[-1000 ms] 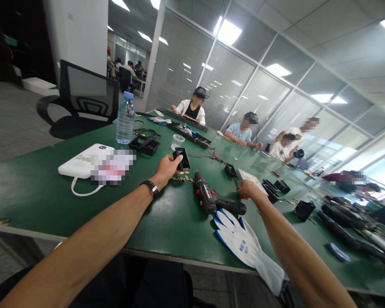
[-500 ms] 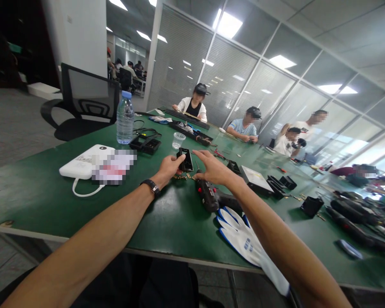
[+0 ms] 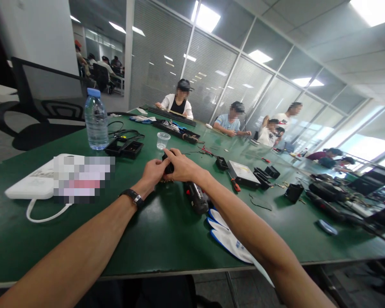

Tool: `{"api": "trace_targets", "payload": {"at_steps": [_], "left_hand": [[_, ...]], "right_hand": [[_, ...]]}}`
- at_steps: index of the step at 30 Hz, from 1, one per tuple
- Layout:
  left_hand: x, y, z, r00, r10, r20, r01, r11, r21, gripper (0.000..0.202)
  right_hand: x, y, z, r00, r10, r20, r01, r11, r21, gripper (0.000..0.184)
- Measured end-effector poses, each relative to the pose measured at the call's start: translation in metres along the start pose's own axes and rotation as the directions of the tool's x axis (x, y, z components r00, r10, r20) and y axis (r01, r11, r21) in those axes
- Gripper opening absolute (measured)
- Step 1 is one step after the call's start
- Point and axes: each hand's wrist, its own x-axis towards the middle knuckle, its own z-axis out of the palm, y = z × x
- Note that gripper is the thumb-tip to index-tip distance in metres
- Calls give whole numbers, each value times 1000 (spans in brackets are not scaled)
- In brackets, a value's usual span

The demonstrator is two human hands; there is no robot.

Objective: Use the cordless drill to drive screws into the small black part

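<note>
I set the clock on the black part (image 3: 168,168) pinched between my left hand (image 3: 152,171) and right hand (image 3: 182,167). At 12 a plastic cup (image 3: 163,140) stands close; at 10 sit the black trays (image 3: 125,147), the water bottle (image 3: 96,119) just behind them. At 9 the white pack (image 3: 32,185) lies well apart. At 4 the cordless driver (image 3: 195,197) lies just beside my right wrist, the gloves (image 3: 222,232) at 5 under my forearm. At 2 a flat black unit (image 3: 244,174) and a red-handled tool (image 3: 235,185) block the way. Bare green table (image 3: 167,231) lies open from 6 to 8, between my forearms and leftward.
</note>
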Motion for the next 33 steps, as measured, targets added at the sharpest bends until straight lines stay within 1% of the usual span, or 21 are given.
{"api": "trace_targets", "payload": {"at_steps": [2, 5, 7, 9, 11, 12, 13, 14, 15, 16, 18, 20, 23, 26, 30, 33], "left_hand": [[1, 0, 0, 1000, 4, -27, -3, 1000, 14, 50], [2, 0, -1, 999, 13, -31, -12, 999, 35, 50], [1, 0, -1, 1000, 12, 7, -12, 1000, 19, 50], [0, 0, -1, 999, 7, 53, -6, 1000, -29, 50], [-1, 0, -1, 998, -8, 58, 13, 997, -75, 49], [-1, 0, 0, 999, -19, 43, 23, 996, -89, 47], [-1, -1, 1, 999, -29, 23, 31, 995, -93, 46], [-1, -1, 1, 999, -35, 8, 36, 995, -91, 46], [-1, -2, 2, 999, -36, -2, 35, 996, -85, 45], [-1, -3, 2, 999, -32, -5, 32, 997, -75, 43], [0, -6, 2, 1000, -24, -7, 24, 999, -44, 40], [1, -9, 3, 1000, -26, -10, 26, 1000, -17, 37], [3, -14, 4, 999, -40, -20, 40, 999, -14, 36], [5, -19, 5, 998, -52, -33, 52, 999, -17, 37], [5, -21, 5, 998, -52, -33, 52, 999, 1, 37], [4, -21, 4, 999, -37, -32, 38, 999, 27, 36]], "right_hand": [[4, 1, 2, 1000, -10, 2, 10, 999, 36, 114], [9, 3, 5, 1000, -10, -7, 10, 998, 61, 111], [13, 8, 7, 1000, -21, -14, 22, 996, 82, 109], [18, 20, 6, 999, -38, -26, 41, 994, 103, 107], [22, 42, 0, 999, -10, -33, 13, 995, 100, 106], [24, 57, -4, 999, 36, -25, -34, 996, 80, 107], [25, 73, -9, 993, 118, -6, -117, 993, 34, 108], [24, 91, -14, 976, 218, 18, -217, 976, -37, 108], [23, 109, -19, 946, 320, 48, -313, 943, -117, 107], [21, 126, -23, 924, 379, 53, -368, 917, -151, 104], [13, 156, -27, 889, 454, 64, -434, 879, -198, 102], [3, 179, -25, 854, 513, 81, -482, 841, -247, 99], [-8, 202, -13, 814, 572, 100, -522, 796, -308, 101], [-13, 219, -3, 792, 598, 124, -530, 774, -346, 104], [-14, 236, -2, 774, 612, 160, -526, 763, -376, 102], [-16, 247, -4, 752, 637, 169, -547, 746, -380, 97]]}}
